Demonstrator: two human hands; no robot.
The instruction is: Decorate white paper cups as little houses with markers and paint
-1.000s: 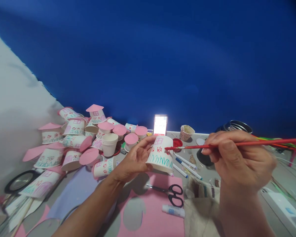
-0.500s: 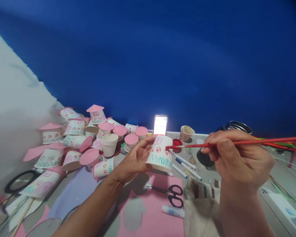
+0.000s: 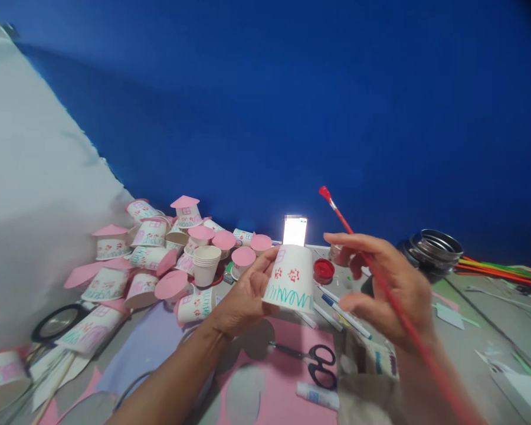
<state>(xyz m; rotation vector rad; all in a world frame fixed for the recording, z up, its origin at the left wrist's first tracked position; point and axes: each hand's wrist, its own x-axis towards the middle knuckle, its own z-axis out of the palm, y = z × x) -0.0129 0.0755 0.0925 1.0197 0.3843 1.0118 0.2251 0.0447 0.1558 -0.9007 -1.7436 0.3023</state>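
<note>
My left hand point(image 3: 248, 289) grips a white paper cup point(image 3: 301, 260), mouth down, from its left side. The cup bears a purple window, red dotted flower shapes and a green scribbled band along the lower edge. In my right hand point(image 3: 380, 289) lies a red paintbrush point(image 3: 347, 225), its red-coated bristles tipped up and away from the cup. The thumb and index finger of that hand are spread, with the handle running across the hand. A round red paint pot point(image 3: 324, 270) stands just behind the cup, to its right.
Decorated cups with pink paper roofs point(image 3: 186, 202) pile up at left, beside stacked plain cups point(image 3: 206, 265). A lit phone point(image 3: 295, 231) stands behind. Scissors point(image 3: 321, 366) and a glue tube point(image 3: 317, 395) lie on pink paper point(image 3: 287, 407); markers point(image 3: 343, 313) lie nearby.
My right hand has drawn the brush off the cup and swung its bristles upward, its fingers loosening. The cup has turned in my left hand, shifting its window to the left edge.
</note>
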